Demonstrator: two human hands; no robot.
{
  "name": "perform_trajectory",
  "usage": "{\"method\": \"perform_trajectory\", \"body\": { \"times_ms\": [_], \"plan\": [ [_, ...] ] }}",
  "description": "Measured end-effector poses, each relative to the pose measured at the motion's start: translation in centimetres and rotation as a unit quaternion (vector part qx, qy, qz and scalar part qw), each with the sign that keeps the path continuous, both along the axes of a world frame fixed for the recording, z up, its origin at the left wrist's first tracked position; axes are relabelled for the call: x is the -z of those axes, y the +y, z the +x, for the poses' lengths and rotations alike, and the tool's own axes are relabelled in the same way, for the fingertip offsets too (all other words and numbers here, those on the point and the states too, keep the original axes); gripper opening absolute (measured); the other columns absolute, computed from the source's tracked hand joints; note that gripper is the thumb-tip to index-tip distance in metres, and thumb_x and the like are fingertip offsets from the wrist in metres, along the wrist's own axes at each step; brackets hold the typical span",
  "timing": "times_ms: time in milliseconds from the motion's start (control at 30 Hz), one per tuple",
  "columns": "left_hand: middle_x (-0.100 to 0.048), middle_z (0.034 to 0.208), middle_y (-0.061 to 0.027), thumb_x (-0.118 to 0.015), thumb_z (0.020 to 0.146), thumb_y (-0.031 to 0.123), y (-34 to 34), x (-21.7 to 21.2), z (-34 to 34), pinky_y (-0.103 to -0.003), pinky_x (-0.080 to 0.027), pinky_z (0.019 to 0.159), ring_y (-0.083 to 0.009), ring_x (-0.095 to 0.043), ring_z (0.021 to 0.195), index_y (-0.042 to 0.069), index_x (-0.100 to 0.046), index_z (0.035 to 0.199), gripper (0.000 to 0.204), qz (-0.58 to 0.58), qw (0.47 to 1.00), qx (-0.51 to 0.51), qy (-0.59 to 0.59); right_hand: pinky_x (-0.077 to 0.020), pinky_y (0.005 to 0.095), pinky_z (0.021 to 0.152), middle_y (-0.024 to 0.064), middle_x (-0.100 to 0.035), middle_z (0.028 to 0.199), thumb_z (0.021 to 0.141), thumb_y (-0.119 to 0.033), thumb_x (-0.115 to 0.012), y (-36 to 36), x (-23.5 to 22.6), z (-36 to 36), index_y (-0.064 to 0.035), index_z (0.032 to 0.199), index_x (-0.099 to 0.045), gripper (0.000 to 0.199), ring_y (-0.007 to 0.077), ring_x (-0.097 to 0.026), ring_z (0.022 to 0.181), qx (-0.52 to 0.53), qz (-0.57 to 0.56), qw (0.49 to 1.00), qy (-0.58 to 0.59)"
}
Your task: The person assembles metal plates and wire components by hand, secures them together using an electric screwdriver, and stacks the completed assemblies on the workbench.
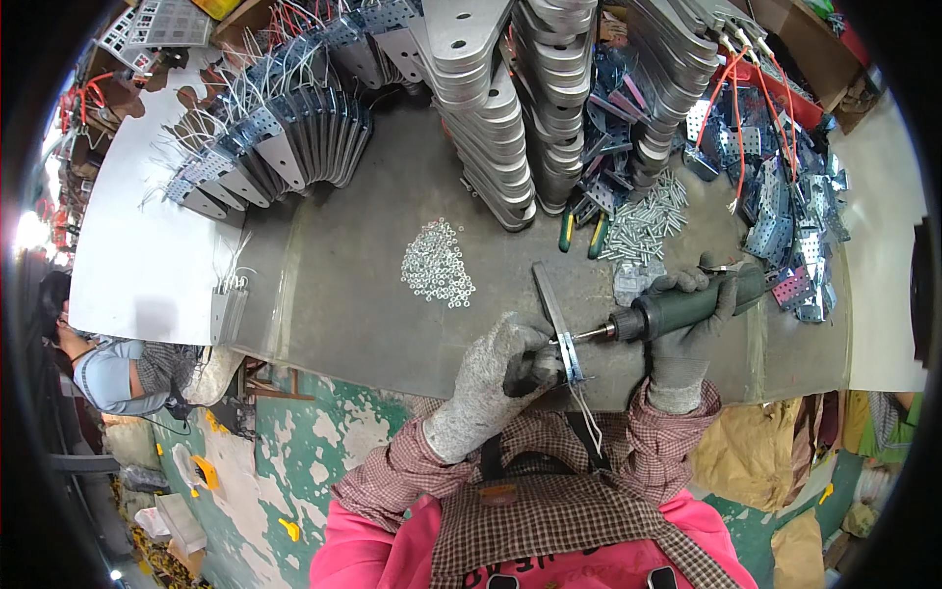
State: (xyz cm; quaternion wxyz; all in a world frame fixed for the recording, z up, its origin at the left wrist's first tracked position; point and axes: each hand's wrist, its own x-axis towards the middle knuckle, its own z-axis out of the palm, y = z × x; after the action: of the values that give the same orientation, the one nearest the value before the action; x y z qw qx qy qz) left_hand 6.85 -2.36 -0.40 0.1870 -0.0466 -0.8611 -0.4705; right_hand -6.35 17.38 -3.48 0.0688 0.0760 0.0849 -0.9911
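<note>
Mid-frame, fingers of the grey-gloved left hand [491,381] pinch a long silver metal plate [551,297], probably bracing it against the dark-green cylindrical driver [677,313] the grey-gloved right hand [683,355] grips.

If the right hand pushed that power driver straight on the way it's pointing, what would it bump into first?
Probably the metal piece in the left hand: the power driver in the right hand points at it. They may be touching; depth is unclear.
</note>
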Motion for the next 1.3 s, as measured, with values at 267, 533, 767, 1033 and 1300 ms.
{"method": "perform_trajectory", "body": {
  "times_ms": [267, 533, 767, 1033, 1300],
  "plan": [
    [-0.063, 0.106, -0.0160, -0.075, 0.074, 0.011, 0.1, 1.8, -0.2, -0.045, -0.052, 0.076, -0.0380, -0.063, 0.090, 0.005, -0.059, 0.103, 0.034, -0.101, 0.995, 0.000, 0.018, -0.0477, 0.0384, 0.087, -0.0001, -0.053, 0.086, 0.096, -0.035, -0.062, -0.5, 0.2, 0.0, -0.0109, 0.106, -0.053, 0.028, 0.0157, -0.053, 0.081, -0.003, -0.008, 1.000, 0.001],
    [-0.060, 0.119, -0.0167, -0.068, 0.081, 0.005, -0.3, 1.4, 0.4, -0.045, -0.048, 0.090, -0.0359, -0.059, 0.107, 0.007, -0.057, 0.116, 0.037, 0.002, 0.999, 0.013, 0.052, -0.0448, 0.0368, 0.088, -0.0003, -0.048, 0.090, 0.100, -0.033, -0.053, -0.7, 0.2, 1.4, -0.0142, 0.112, -0.049, 0.023, 0.0157, -0.049, 0.085, 0.054, 0.167, 0.984, 0.026],
    [-0.060, 0.128, -0.0162, -0.058, 0.083, -0.001, 0.2, 0.8, -1.2, -0.049, -0.049, 0.092, -0.0394, -0.055, 0.123, 0.004, -0.060, 0.111, 0.029, -0.026, 0.995, 0.095, 0.017, -0.0476, 0.0335, 0.077, -0.0029, -0.052, 0.080, 0.095, -0.037, -0.062, 0.6, 0.0, 0.6, -0.0128, 0.094, -0.057, 0.025, 0.0120, -0.052, 0.076, 0.001, -0.068, 0.997, 0.044],
    [-0.066, 0.110, -0.0224, -0.053, 0.099, 0.025, -0.1, 1.1, -1.7, -0.049, -0.050, 0.087, -0.0427, -0.065, 0.101, 0.006, -0.049, 0.102, 0.019, -0.094, 0.991, 0.084, 0.053, -0.0486, 0.0397, 0.082, -0.0008, -0.044, 0.079, 0.092, -0.053, -0.059, -2.3, -0.6, 0.3, -0.0104, 0.110, -0.049, 0.048, 0.0160, -0.050, 0.073, 0.028, -0.052, 0.998, 0.005],
    [-0.063, 0.102, -0.0109, -0.073, 0.081, 0.022, -3.7, -1.8, -2.3, -0.053, -0.045, 0.097, -0.0357, -0.060, 0.103, 0.007, -0.056, 0.122, 0.047, -0.365, 0.902, 0.218, 0.072, -0.0491, 0.0368, 0.091, 0.0121, -0.061, 0.113, 0.078, -0.032, -0.082, 11.1, -8.0, 0.7, -0.0031, 0.143, -0.035, 0.085, 0.0196, -0.060, 0.102, -0.132, 0.463, 0.855, 0.193]
  ]
}}
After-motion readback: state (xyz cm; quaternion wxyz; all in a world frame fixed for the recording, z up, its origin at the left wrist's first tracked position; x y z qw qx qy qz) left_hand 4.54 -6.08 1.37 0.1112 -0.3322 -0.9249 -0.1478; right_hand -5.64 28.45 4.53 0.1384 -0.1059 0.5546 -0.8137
